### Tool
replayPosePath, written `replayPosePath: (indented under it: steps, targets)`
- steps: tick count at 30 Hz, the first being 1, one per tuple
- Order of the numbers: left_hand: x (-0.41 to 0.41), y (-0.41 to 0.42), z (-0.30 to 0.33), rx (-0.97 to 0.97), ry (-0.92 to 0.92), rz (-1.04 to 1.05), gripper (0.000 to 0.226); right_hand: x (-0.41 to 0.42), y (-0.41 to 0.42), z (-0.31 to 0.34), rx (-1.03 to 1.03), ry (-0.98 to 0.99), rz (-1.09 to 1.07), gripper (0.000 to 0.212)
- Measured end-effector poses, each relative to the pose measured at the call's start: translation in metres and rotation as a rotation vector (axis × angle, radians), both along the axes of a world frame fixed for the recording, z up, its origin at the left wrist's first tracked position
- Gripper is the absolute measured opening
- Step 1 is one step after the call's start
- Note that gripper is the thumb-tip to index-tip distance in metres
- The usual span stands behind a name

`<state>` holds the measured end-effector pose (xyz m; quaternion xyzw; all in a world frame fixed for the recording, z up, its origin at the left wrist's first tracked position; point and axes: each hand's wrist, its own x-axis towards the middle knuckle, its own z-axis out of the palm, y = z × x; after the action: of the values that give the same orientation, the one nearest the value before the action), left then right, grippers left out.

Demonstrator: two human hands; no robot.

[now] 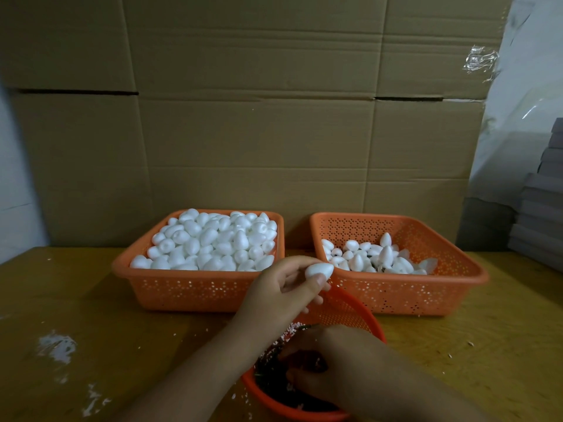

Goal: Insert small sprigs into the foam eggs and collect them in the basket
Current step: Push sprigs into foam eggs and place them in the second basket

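My left hand point(278, 292) pinches a white foam egg point(319, 270) between thumb and fingertips, above the gap between the two rectangular baskets. My right hand point(330, 359) reaches down into a round orange basket point(350, 312) at the front, its fingers curled among dark green sprigs point(268, 379). Whether those fingers hold a sprig is hidden. The left orange basket point(182, 292) is heaped with plain foam eggs point(210, 242). The right orange basket point(396, 295) holds a smaller pile of eggs point(374, 257), some with dark sprig ends showing.
All three baskets stand on a yellow-brown table point(76, 300) strewn with white foam crumbs point(58, 345). A wall of cardboard boxes point(259, 132) rises right behind the baskets. Grey stacked boxes point(542, 214) stand at the far right.
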<state>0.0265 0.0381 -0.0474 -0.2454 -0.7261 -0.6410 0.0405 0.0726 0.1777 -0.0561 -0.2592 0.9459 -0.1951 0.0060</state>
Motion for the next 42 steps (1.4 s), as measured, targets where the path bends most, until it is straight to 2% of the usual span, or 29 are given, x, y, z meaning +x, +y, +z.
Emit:
replayPosePath:
  steps: [6,12,15,21,30,36,42]
  targets:
    - [-0.0031,-0.0012,-0.0038,-0.031,0.041,0.104,0.014,0.0006,-0.0007,0.0006,-0.008,0.004,0.004,0.042]
    - [-0.0025,-0.0004,-0.0032,-0.033,-0.003,0.021,0.022,0.0,-0.0003,0.0009,0.002,-0.003,0.007,0.041]
    - [-0.0017,0.0005,-0.0029,-0.005,-0.005,0.009,0.011,-0.0008,-0.0001,0.0008,0.013,-0.005,0.007,0.04]
    - [-0.0015,0.0013,-0.0003,0.068,-0.001,0.031,0.028,-0.0005,-0.0004,0.001,0.022,0.002,0.001,0.041]
    - [-0.0037,0.002,-0.0031,0.088,-0.028,0.008,0.022,-0.0018,0.0001,-0.0007,0.026,-0.008,0.005,0.041]
    - [-0.0014,0.0012,0.0,0.052,0.001,0.006,0.037,-0.0027,0.0003,0.0007,0.041,-0.044,0.047,0.048]
    - [-0.001,0.0018,-0.0016,0.024,-0.003,-0.011,0.028,-0.0047,0.001,-0.0012,0.038,-0.1,0.064,0.048]
